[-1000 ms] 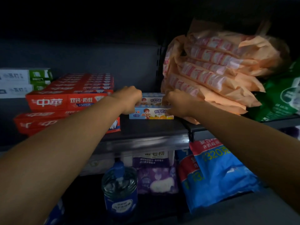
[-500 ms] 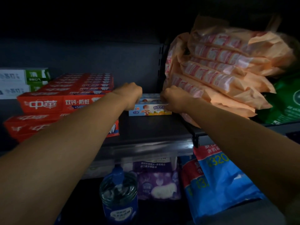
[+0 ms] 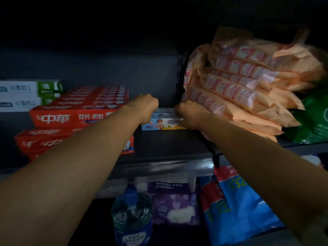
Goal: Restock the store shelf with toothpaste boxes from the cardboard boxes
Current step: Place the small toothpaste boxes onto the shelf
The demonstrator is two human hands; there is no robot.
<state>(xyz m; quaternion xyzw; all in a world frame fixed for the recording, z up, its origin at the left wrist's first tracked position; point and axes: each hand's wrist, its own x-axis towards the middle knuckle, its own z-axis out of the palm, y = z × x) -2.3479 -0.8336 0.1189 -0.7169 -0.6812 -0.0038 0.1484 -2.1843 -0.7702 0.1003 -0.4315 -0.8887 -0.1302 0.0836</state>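
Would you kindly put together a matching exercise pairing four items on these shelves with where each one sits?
Things:
1. Light blue children's toothpaste boxes
2. Red toothpaste boxes
3. Peach plastic packs
4. Clear blue-capped bottle

Places:
A. Lower shelf, below the left forearm
B. Piled at the right, beside the right hand
C. Stacked left of the left hand
D. Between both hands, on the dark shelf

Pairs: 1-D, 2-C, 3-B, 4-A
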